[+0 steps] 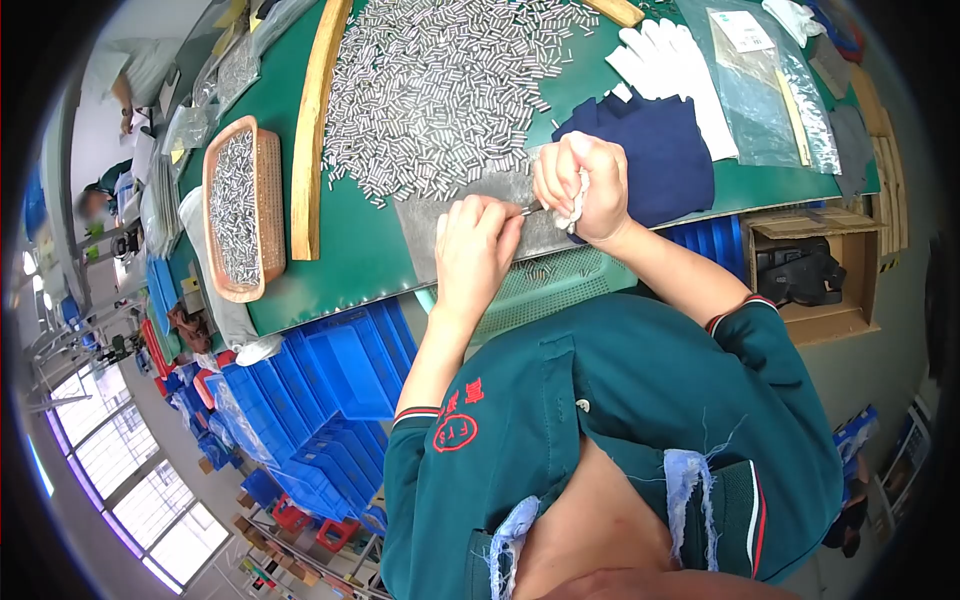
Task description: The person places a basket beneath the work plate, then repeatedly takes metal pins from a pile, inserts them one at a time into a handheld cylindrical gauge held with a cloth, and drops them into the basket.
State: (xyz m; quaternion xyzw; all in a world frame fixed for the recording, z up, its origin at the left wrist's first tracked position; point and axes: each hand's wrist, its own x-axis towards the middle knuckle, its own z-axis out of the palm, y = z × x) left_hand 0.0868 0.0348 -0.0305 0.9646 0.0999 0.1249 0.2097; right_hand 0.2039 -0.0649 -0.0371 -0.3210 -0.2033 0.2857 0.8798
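Pins [440, 100] sprawl across top center. Our left hand [474, 252] pinches one, our right hand [590, 192] is clenched round white cloth [575, 208].

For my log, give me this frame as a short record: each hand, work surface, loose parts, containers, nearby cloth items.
Left hand: left hand pinching a small metal piece at its fingertips
Right hand: right hand closed around a white cloth-like item
Surface: grey mat on green table
Loose parts: heap of metal cylinders beside wooden strip
Containers: orange basket with metal parts; green basket below the table edge
Cloth: navy fabric, white gloves
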